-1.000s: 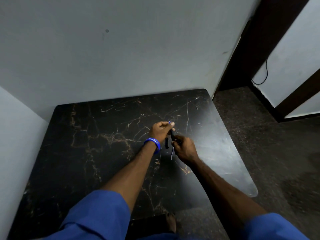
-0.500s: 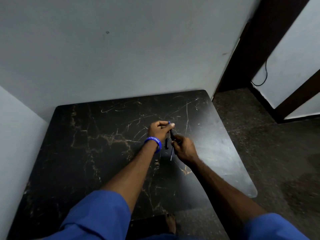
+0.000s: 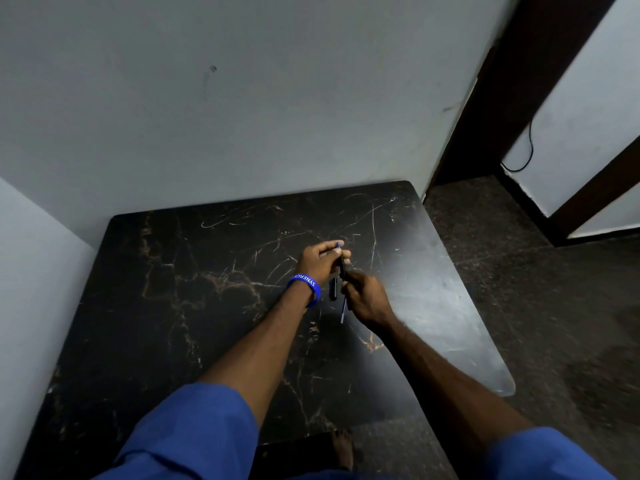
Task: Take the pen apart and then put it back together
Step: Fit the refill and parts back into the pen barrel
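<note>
Over the middle of the black marble table [image 3: 207,306], both my hands hold a dark pen barrel [image 3: 343,266] with a blue end. My left hand [image 3: 320,259], with a blue wristband, pinches the barrel's upper end. My right hand [image 3: 365,294] grips its lower end from the right. On the table just below the hands lie a short black pen part [image 3: 333,289] and a thin refill [image 3: 343,311], partly hidden by my right hand.
The table stands in a corner, with grey walls behind it and to its left. Its right edge [image 3: 478,306] drops to a dark speckled floor. A dark door frame [image 3: 485,98] rises at the right. My bare foot [image 3: 341,448] shows under the near edge.
Both hands keep their hold on the pen barrel. The view has tilted slightly, and the fingers have shifted only a little.
</note>
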